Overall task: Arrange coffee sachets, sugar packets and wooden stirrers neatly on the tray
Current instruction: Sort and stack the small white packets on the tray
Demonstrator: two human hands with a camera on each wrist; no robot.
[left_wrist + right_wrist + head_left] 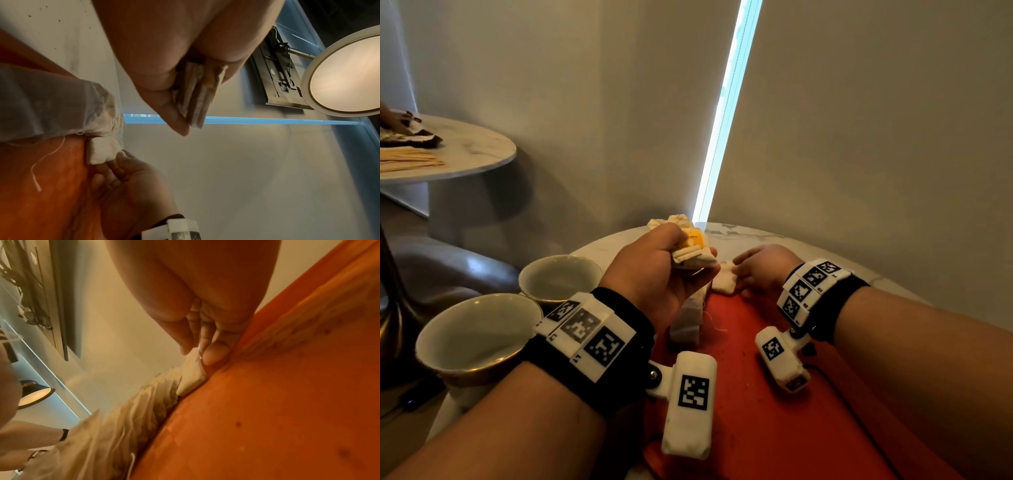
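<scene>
Left hand (654, 270) grips a sachet stack (693, 255); right hand (760, 270) pinches a packet (723, 282) at the tray (774, 411) far edge, where it may slip off.

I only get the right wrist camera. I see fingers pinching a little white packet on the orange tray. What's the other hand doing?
Observer: In the head view, the left hand is lifted off the table, gripping a bundle of sachets with a yellow tag.
Operator: Are the stirrers near my white packet?
Observer: No. The wooden stirrers lie on a second round table, far off to the left.
Operator: Anything else by the tray?
Observer: Two empty-looking cups stand just left of it.
</scene>
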